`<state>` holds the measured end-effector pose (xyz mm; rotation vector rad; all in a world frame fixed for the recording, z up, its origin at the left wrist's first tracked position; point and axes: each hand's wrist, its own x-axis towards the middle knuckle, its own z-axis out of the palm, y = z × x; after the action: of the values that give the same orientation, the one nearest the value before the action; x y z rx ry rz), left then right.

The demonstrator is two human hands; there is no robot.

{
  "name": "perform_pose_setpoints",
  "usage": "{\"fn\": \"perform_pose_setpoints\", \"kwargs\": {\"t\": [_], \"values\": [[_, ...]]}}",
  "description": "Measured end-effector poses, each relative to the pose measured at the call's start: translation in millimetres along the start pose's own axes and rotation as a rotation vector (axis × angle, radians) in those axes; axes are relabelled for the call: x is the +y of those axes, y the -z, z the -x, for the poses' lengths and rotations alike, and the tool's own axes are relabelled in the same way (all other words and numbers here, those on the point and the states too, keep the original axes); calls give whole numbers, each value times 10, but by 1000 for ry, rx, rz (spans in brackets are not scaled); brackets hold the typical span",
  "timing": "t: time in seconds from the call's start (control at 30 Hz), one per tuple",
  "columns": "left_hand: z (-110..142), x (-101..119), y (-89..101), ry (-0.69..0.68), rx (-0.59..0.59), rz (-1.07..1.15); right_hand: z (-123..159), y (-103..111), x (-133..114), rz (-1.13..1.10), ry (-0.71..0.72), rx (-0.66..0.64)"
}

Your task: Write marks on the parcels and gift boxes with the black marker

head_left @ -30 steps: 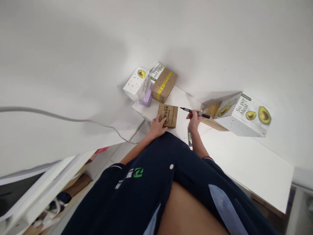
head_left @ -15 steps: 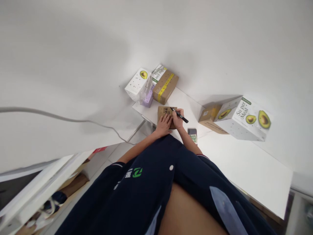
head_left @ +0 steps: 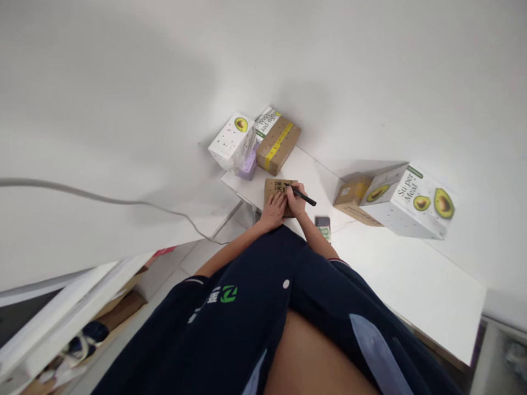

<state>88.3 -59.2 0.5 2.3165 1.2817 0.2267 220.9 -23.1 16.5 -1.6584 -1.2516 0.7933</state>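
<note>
A small brown cardboard box (head_left: 270,188) with dark printing lies on the white table (head_left: 317,178) in front of me. Flat on its near left part rests my left hand (head_left: 273,210), fingers stretched out and holding nothing. My right hand (head_left: 295,199) grips a black marker pen (head_left: 305,197), its tip at the box's top face by the print. The hands cover the near part of the box. To the right of my right wrist lies a dark phone-like object (head_left: 323,222) with a green and white patch.
Behind the small box stand a white avocado-print box (head_left: 230,137), a purple box (head_left: 248,164) and a brown box with yellow tape (head_left: 280,144). Farther right are a large white avocado box (head_left: 424,203) and a brown carton (head_left: 349,193). A grey cable (head_left: 135,203) runs along the left wall.
My right hand and the marker pen have shifted slightly left and down across the box top. My left hand stays flat on the box. The view has moved a little.
</note>
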Motion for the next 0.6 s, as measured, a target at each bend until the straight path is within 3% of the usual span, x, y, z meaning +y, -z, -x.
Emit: {"fn": "perform_pose_setpoints", "kwargs": {"t": [0.17, 0.6], "values": [[1, 2, 25, 5, -16, 15, -3, 1, 14, 23, 69, 24], [4, 14, 3, 5, -25, -5, -9, -5, 35, 69, 46, 1]]}}
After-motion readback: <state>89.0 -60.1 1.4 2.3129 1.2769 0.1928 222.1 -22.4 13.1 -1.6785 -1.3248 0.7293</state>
